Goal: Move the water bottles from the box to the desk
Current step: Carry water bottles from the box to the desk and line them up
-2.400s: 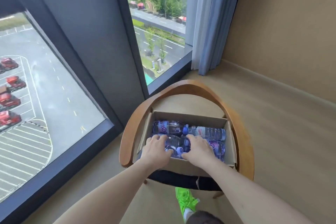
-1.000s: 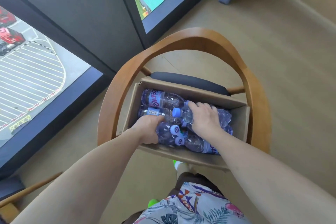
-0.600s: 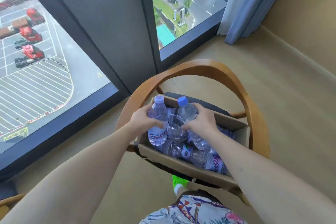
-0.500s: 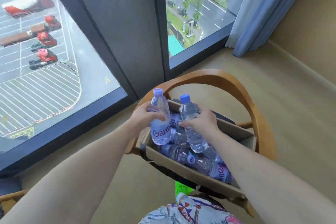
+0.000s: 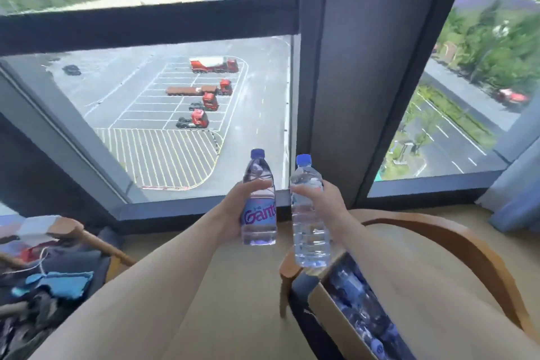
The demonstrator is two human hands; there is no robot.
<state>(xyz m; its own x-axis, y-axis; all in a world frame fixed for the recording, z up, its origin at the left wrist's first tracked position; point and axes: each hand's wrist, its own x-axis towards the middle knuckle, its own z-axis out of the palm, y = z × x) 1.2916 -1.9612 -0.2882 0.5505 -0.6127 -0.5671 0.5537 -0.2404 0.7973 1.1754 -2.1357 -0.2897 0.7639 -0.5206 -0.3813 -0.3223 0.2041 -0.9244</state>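
Note:
My left hand (image 5: 233, 210) grips an upright clear bottle with a purple label and blue cap (image 5: 259, 202). Beside it, my right hand (image 5: 330, 207) holds a second clear bottle with a blue cap (image 5: 308, 219), also upright. Both bottles are lifted in front of the window, above and left of the cardboard box (image 5: 330, 310). The box sits on a wooden chair (image 5: 467, 245) at the lower right, and several more bottles (image 5: 359, 304) lie in it. No desk is in view.
A large window with a dark frame (image 5: 330, 82) fills the view ahead. A second chair piled with clothes and cables (image 5: 49, 269) stands at the lower left. A blue curtain (image 5: 517, 202) hangs at the right edge. Beige floor lies between the chairs.
Both hands have lifted their bottles out of the box and up in front of the window. The view has swung left, so the box now sits at the lower right.

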